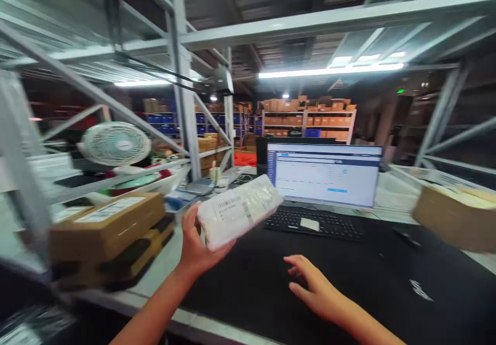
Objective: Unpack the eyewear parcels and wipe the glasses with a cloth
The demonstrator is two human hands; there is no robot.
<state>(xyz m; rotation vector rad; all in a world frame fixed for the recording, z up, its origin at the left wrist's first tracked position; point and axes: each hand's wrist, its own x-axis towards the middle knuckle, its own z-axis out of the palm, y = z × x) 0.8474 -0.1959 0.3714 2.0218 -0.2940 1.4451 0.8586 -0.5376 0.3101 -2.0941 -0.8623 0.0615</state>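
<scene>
My left hand [197, 249] grips the near end of a long white wrapped package [242, 208], holding it tilted in the air above the desk. Printed labels with dark text and barcodes show on its upper face, under shiny clear film. The far end of the package points up and right, in front of the monitor's lower left corner. My right hand [310, 283] hovers over the black desk mat [256, 283], with its fingers apart and nothing in them. Behind both hands lies a black keyboard [329, 225] with a small white card [310, 224] on it.
A lit monitor [323, 174] stands behind the keyboard. Brown cartons [112, 226] are stacked at left, near a fan [116, 143] and a metal rack post [186, 87]. At right are a mouse [406, 236], a crumpled strip [420, 290] and an open cardboard box [453, 218].
</scene>
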